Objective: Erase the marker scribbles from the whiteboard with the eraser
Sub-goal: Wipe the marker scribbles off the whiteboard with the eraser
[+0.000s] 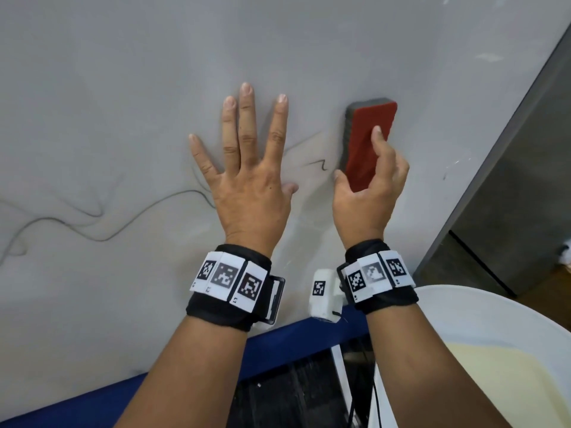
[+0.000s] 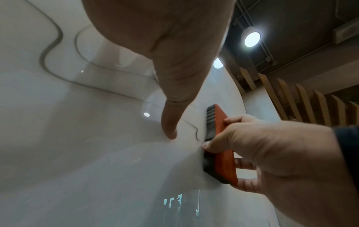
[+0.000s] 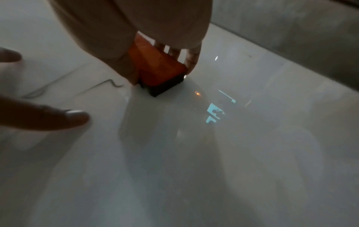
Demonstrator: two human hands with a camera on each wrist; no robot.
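The eraser point(image 1: 367, 146), red-backed with a dark pad, is clamped between thumb and fingers of the right hand point(image 1: 369, 193) and pressed to the whiteboard point(image 1: 123, 88). At its nine o'clock, the left hand point(image 1: 247, 174) is laid flat, fingers spread, beside a remaining scribble point(image 1: 319, 165).

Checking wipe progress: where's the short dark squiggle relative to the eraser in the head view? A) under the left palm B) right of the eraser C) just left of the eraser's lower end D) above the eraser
C: the short dark squiggle lies on the whiteboard just left of the lower end of the eraser, between the left hand and the right hand, which grips the eraser.
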